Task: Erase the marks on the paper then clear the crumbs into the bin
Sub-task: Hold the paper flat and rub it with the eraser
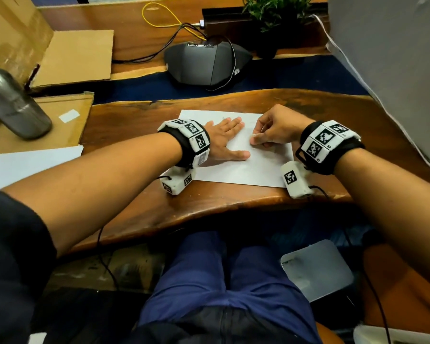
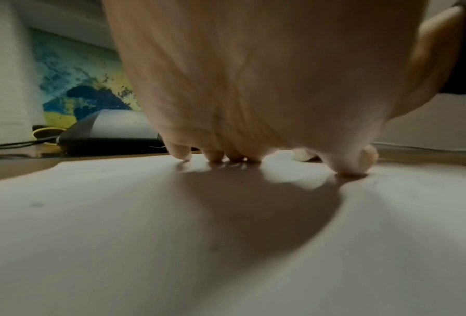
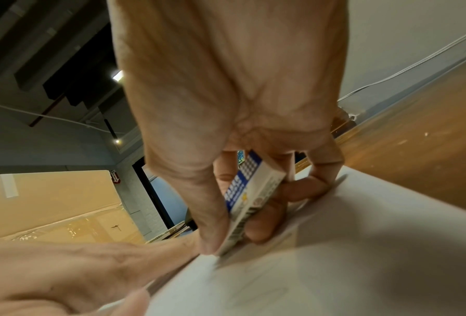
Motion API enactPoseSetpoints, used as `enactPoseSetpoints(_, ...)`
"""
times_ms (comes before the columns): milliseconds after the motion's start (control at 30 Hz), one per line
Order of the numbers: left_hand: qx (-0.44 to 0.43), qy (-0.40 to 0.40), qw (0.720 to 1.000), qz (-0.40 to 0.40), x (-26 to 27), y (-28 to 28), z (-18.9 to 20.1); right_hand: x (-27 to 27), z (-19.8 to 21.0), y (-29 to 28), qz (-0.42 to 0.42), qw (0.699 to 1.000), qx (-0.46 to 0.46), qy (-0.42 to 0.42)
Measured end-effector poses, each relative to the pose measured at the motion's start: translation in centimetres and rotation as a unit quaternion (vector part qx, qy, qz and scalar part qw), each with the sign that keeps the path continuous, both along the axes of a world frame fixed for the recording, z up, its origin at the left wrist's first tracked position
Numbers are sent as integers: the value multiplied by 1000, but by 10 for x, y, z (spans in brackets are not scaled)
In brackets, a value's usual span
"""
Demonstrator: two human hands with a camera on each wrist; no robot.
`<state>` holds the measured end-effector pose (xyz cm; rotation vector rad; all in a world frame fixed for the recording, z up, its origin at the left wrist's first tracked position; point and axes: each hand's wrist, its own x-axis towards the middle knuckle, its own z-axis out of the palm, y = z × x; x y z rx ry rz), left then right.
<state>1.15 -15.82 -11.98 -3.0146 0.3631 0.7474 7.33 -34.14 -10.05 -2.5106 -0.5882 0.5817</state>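
A white sheet of paper (image 1: pixel 246 167) lies on the wooden desk (image 1: pixel 139 135) in front of me. My left hand (image 1: pixel 224 140) lies flat on its left half, fingers straight and spread, pressing it down (image 2: pixel 253 162). My right hand (image 1: pixel 271 132) pinches a white eraser in a blue-and-white sleeve (image 3: pixel 256 192) between thumb and fingers. The eraser's lower end touches the paper (image 3: pixel 334 245) just right of the left thumb. Faint pencil lines (image 3: pixel 259 299) show on the sheet near the eraser. A grey bin (image 1: pixel 318 271) stands on the floor under the desk at my right.
A metal bottle (image 1: pixel 13 105) stands on cardboard at the left. A dark grey conference phone (image 1: pixel 204 63) with cables sits behind the paper, and a potted plant (image 1: pixel 271 18) behind that. More white sheets (image 1: pixel 27 162) lie at the left edge. A grey panel (image 1: pixel 395 58) rises on the right.
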Motion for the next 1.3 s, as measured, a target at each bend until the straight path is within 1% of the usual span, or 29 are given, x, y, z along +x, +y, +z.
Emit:
enactPoseSetpoints(67, -3, 13, 999, 45, -3, 6, 0, 0, 0, 0, -2, 1000, 1, 3)
enactPoseSetpoints(133, 14, 20, 994, 104, -8, 16, 5, 1, 1, 0, -2, 1000, 1, 6)
enactPoseSetpoints(233, 112, 30, 974, 193, -17, 26, 22, 0, 1, 1, -4, 1000, -2, 7)
enactPoseSetpoints(300, 155, 11, 962, 224, -18, 27, 28, 0, 0, 1, -7, 1000, -4, 4)
enactPoseSetpoints(333, 154, -15, 963, 220, -16, 26, 27, 0, 0, 1, -8, 1000, -4, 4)
enactPoseSetpoints(367, 136, -45, 971, 193, -12, 24, 24, -1, 0, 1, -9, 1000, -4, 4)
enactPoseSetpoints(400, 100, -65, 981, 151, -8, 19, 21, -1, 1, 1, -9, 1000, -4, 4)
enactPoseSetpoints(433, 59, -65, 991, 101, -2, 13, 17, -1, 1, 2, -8, 1000, -6, 1)
enactPoseSetpoints(500, 0, -35, 999, 25, 5, -5, 13, 0, 1, 1, -4, 1000, -7, -6)
enactPoseSetpoints(533, -14, -25, 1000, 9, 9, -11, 12, 0, 1, 1, -2, 1000, -8, -8)
enactPoseSetpoints(600, -14, -11, 1000, 11, 14, -10, 6, 1, 0, 1, -4, 1000, -8, -4)
enactPoseSetpoints(700, -6, -9, 998, 61, 9, 14, -1, 2, 0, 1, -8, 1000, -6, 6)
enactPoseSetpoints(800, 13, 13, 990, 140, -5, 44, 3, 3, 0, 1, -6, 1000, -6, 12)
enactPoseSetpoints(867, 56, 15, 976, 209, -18, 58, 8, 3, 1, 2, -4, 1000, -6, 17)
enactPoseSetpoints(933, 115, 22, 955, 272, -29, 65, 12, 3, 3, 2, -7, 1000, -7, 21)
enactPoseSetpoints(1000, 147, 15, 940, 309, -32, 68, 13, 2, 3, 1, -9, 1000, -11, 21)
enactPoseSetpoints(1033, 149, -11, 938, 311, -31, 68, 12, 2, 3, 2, -10, 1000, -12, 19)
enactPoseSetpoints(1067, 143, -44, 942, 301, -29, 66, 13, 1, 4, 2, -10, 1000, -14, 17)
enactPoseSetpoints(1100, 126, -76, 950, 276, -25, 64, 13, 1, 4, 3, -10, 1000, -16, 14)
enactPoseSetpoints(1133, 99, -91, 961, 241, -18, 61, 12, 0, 5, 3, -11, 1000, -18, 11)
enactPoseSetpoints(1233, 26, -57, 991, 118, -6, 40, 11, -1, 5, 4, -21, 1000, -19, 9)
enactPoseSetpoints(1300, 4, -29, 998, 64, -9, 30, 4, -2, 4, 4, -23, 1000, -18, 4)
